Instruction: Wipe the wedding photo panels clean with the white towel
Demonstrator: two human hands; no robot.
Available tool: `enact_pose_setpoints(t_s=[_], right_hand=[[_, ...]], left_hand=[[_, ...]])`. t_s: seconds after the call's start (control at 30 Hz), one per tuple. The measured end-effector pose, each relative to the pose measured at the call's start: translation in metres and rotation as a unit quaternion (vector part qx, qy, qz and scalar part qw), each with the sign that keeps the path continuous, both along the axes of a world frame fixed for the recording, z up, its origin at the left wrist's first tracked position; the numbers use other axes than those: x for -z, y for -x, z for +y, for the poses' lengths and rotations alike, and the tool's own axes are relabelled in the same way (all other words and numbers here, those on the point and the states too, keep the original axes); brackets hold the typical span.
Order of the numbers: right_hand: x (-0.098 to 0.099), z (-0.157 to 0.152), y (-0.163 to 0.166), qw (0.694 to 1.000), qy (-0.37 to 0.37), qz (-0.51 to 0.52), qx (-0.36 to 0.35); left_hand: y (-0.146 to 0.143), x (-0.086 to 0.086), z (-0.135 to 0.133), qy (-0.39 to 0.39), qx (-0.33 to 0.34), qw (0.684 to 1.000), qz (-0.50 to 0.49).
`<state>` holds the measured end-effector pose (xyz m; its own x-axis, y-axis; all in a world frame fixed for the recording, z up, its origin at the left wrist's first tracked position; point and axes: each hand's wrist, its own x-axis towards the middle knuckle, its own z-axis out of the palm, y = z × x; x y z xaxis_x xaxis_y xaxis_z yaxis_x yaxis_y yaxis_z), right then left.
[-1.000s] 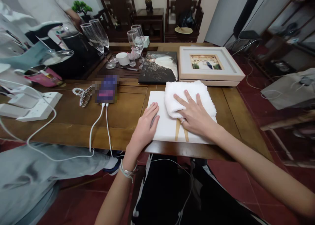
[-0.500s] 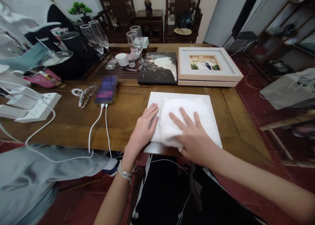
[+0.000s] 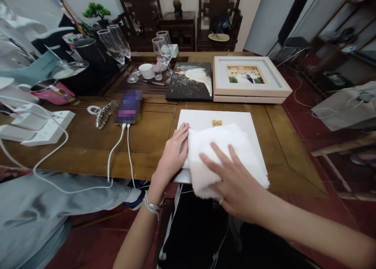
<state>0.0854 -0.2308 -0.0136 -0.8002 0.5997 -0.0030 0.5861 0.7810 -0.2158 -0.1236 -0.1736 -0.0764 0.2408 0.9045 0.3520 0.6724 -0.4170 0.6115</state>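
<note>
- We locate the folded white fluffy cloth (image 3: 221,136) on the flat white rectangular panel (image 3: 239,118); its near edge overhangs the panel and the table edge.
- We rest the right hand (image 3: 230,179) on top of the cloth, fingers spread. The thumb side is blurred, so we cannot tell whether it grips the fabric.
- We keep the left hand (image 3: 174,153) unclenched, fingers together, laid along the panel's left edge.
- We note a small gold patch (image 3: 216,123) on the panel, just beyond the cloth.
- We find the panel lying flat at the near edge of the brown wooden table (image 3: 152,122).
- Behind it we see a black picture panel with a white figure (image 3: 188,82), just beside a pale wooden box frame (image 3: 252,92).
- To the left we identify a shiny silver claw clip (image 3: 102,116) near a phone with two white cables (image 3: 112,151).
</note>
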Motion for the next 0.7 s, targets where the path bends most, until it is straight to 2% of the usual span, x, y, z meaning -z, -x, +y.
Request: enact_pose_setpoints(t_s=[0.07,0.13,0.3,0.43,0.53,0.7], right_hand=[[-0.002,-0.008,-0.001,1.000,0.018,0.005,-0.009],[-0.002,-0.001,0.000,1.000,0.009,-0.003,0.007],[0.003,0.063,0.006,0.994,-0.049,-0.043,0.084],[0.007,0.103,0.007,0.993,-0.070,-0.040,0.092],[0.010,0.093,0.005,0.995,-0.076,-0.025,0.056],[0.009,0.027,0.004,0.998,-0.054,0.010,-0.014]], left_hand=[[0.000,0.000,0.000,0.001,0.004,1.000,0.002],[0.001,0.000,0.000,0.003,0.005,1.000,0.003],[0.001,0.001,0.000,0.002,0.001,1.000,-0.008],[0.001,0.002,0.000,0.005,-0.003,1.000,-0.015],[0.000,0.002,0.000,0.002,-0.007,1.000,-0.020],[0.000,0.000,0.000,0.002,0.001,1.000,-0.012]])
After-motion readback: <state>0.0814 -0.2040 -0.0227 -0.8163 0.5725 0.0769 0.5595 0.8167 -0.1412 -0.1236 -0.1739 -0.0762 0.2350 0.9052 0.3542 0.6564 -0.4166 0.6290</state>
